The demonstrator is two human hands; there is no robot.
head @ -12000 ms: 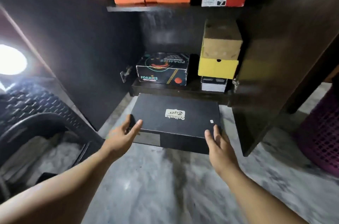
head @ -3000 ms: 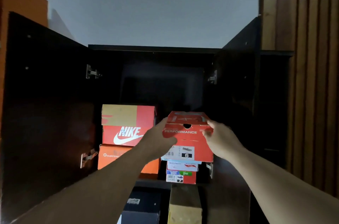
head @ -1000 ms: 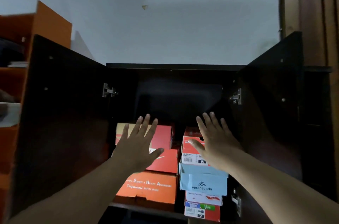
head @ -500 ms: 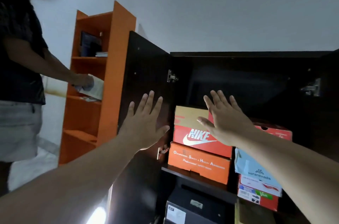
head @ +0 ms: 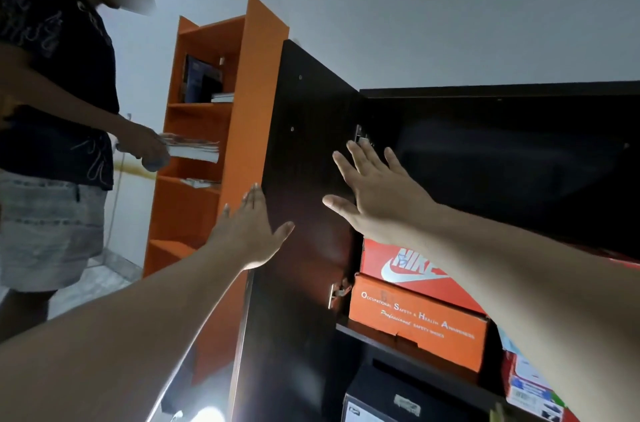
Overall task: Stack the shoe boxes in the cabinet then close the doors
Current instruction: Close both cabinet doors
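The dark cabinet's left door [head: 304,151] stands open, edge toward me. My left hand [head: 249,231] is flat with straight fingers at the door's outer edge, fingertips reaching behind it. My right hand [head: 375,191] is spread open in front of the door's inner face near the upper hinge [head: 360,136]; whether it touches is unclear. Inside, a red Nike box [head: 412,266] sits on an orange safety-shoe box [head: 415,324] on the shelf [head: 363,335]. A black box [head: 391,401] lies on the level below. More stacked boxes [head: 530,383] show at the right. The right door is out of view.
An orange bookshelf [head: 214,131] stands just left of the open door. A person [head: 55,117] in a dark shirt stands at far left holding books [head: 194,150] at that shelf. A bright light [head: 207,416] glows near the floor.
The view has swung further left. Both hands have moved left from the boxes to the left door, the left hand now at its outer edge.
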